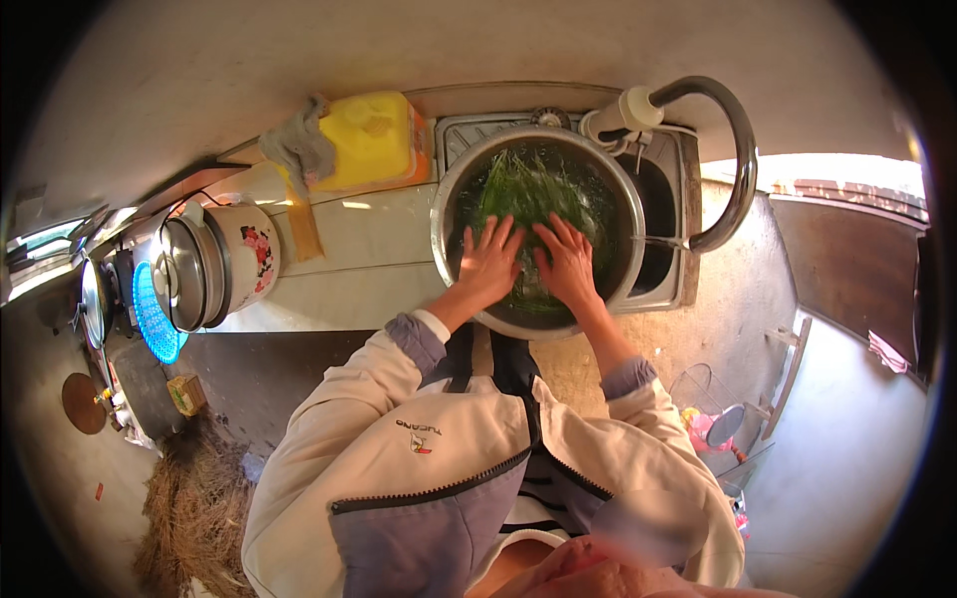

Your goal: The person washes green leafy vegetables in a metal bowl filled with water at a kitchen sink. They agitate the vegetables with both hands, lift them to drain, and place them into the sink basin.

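A large round metal basin (pixel 442 224) sits across the sink in front of me, holding water and a bunch of long, thin green leafy vegetables (pixel 527 187). Both hands are inside the basin, palms down over the greens. On the left side, my left hand (pixel 490 258) has its fingers spread against the near part of the bunch. Close beside it, my right hand (pixel 566 258) also has its fingers apart, with the fingertips at the greens. Neither hand appears to be closed around anything. Parts of the greens are hidden under my hands.
A curved metal faucet (pixel 744 161) arches over the stainless steel sink (pixel 682 276) at the right. Left along the tiled counter (pixel 374 258) are a yellow plastic jug (pixel 366 146), a grey cloth (pixel 303 146) and a flowered electric cooker (pixel 250 254). Dry brush (pixel 191 493) lies on the floor.
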`<state>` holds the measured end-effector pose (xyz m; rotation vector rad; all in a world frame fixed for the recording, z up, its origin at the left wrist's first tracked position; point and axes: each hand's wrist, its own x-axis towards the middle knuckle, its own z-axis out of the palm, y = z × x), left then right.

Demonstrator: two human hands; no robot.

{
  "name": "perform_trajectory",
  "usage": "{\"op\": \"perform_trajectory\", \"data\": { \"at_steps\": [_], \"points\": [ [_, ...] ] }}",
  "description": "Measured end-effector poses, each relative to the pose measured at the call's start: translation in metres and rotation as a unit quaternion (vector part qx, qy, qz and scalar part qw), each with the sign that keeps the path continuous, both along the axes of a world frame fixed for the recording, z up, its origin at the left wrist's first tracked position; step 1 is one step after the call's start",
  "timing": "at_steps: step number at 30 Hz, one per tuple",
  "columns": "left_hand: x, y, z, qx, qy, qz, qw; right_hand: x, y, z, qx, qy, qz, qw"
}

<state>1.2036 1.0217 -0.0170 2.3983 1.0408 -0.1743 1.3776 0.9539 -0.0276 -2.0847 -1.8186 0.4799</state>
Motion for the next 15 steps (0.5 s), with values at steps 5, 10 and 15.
{"op": "perform_trajectory", "data": {
  "at_steps": [5, 10, 15],
  "points": [
    [0.019, 0.018, -0.046, 0.026, -0.001, 0.014, 1.000, 0.007, 0.012, -0.045, -0.073, -0.067, -0.013, 0.995],
    [0.008, 0.001, -0.024, 0.009, 0.025, -0.006, 1.000, -0.001, -0.025, -0.028, -0.135, -0.037, -0.002, 0.990],
    [0.011, 0.019, -0.010, -0.124, 0.049, 0.014, 0.991, 0.015, -0.019, -0.009, -0.183, 0.004, 0.036, 0.983]
  ]
}}
